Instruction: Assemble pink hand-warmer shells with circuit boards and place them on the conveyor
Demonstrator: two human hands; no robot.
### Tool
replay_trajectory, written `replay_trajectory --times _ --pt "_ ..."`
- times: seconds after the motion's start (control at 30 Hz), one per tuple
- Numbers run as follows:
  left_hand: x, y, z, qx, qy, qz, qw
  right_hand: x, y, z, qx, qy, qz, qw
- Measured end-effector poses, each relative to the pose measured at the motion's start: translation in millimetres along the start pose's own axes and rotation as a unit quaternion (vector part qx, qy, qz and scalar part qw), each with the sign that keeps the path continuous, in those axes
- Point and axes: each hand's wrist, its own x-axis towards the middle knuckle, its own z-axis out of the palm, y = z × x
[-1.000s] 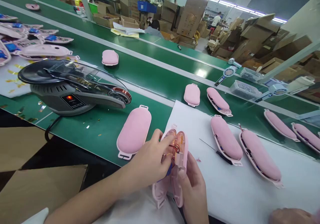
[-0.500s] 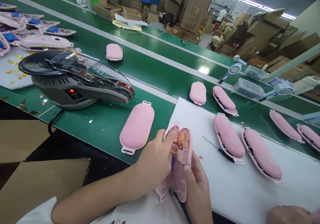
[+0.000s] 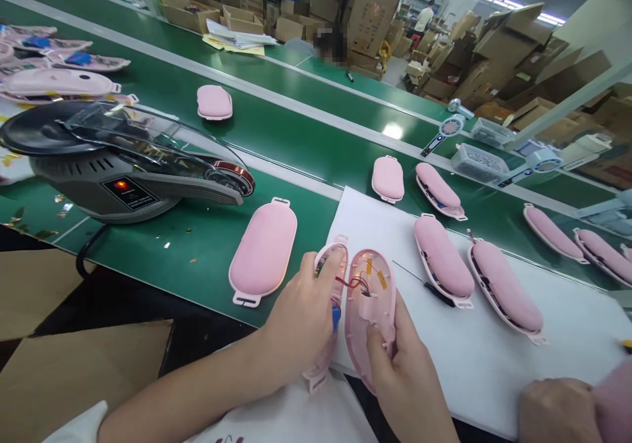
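My left hand (image 3: 301, 318) grips one pink shell half (image 3: 320, 364) with slotted end tabs; a bit of blue shows inside it. In my right hand (image 3: 409, 364) is the other pink shell half (image 3: 369, 305), its hollow inside facing me, with strips of amber tape and a small raised block. Thin red and dark wires (image 3: 353, 284) run between the two halves, which stand apart side by side. Left of my hands lies a closed pink oval case (image 3: 266, 252). Right of them, a thin dark-handled tool (image 3: 438, 294) rests on the white sheet (image 3: 395, 259).
A tape dispenser (image 3: 128, 173) stands on the green bench at left, near several opened pink shells (image 3: 89, 61). Several pink cases (image 3: 506, 288) line the right side. A co-worker's hand (image 3: 555, 407) is at lower right. Clear boxes (image 3: 478, 163) stand farther back.
My right hand has swung its shell half rightward, widening the gap between the halves and showing more of the inside. The whole view has shifted slightly.
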Motion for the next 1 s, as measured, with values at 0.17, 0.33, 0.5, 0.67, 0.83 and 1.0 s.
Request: replay_trajectory --times 0.17,0.33,0.5,0.67,0.83,1.0 --pt "-2 -1 -0.4 -0.013 0.011 -0.001 1.000 6 5 3 0.040 -0.036 -0.065 0.996" --pt "-3 0 0.8 -0.020 0.029 -0.001 0.999 7 6 9 0.091 -0.034 -0.053 0.994" --pt "-4 4 3.9 0.039 0.039 -0.015 0.998 0 -3 11 0.044 -0.010 -0.079 0.996" --pt "-4 3 2.2 0.044 0.043 0.004 0.998 3 -11 16 0.200 -0.056 -0.026 0.978" --pt "-7 0 3.4 0.005 0.074 0.004 0.997 5 0 21 0.321 -0.030 0.000 0.946" --pt "-12 -1 3.5 -0.055 0.070 -0.007 0.996 5 9 17 0.331 -0.092 0.009 0.939"
